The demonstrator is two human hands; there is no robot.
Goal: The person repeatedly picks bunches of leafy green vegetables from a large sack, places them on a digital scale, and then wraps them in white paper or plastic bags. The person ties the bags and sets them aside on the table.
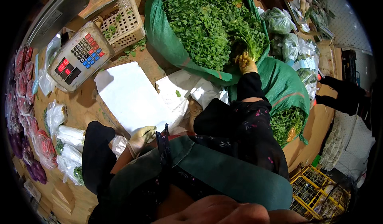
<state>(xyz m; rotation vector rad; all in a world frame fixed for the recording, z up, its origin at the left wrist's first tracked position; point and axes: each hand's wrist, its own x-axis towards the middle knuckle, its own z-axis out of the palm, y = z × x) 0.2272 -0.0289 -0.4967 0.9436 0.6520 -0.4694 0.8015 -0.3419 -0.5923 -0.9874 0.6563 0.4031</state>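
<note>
My right hand [247, 63], in a pale soiled glove, reaches into an open green woven sack [163, 35] and grips the root end of a bunch of cilantro [252, 43]. More leafy cilantro [194, 20] fills the sack. My left hand [140, 138], gloved too, is over the near edge of a large sheet of white paper [131, 95], fingers bent; whether it pinches anything cannot be made out. Crumpled white paper [179, 86] lies between the sheet and the sack. A second green sack [284, 83] on the right shows cilantro at its mouth.
At the upper left stand a digital scale [80, 56] and a beige plastic basket [128, 23]. Bagged red produce [24, 92] and bagged greens [70, 155] line the left side. Bagged vegetables [299, 53] lie to the right, near another person's dark sleeves [341, 95]. Yellow crates [318, 191] stand lower right.
</note>
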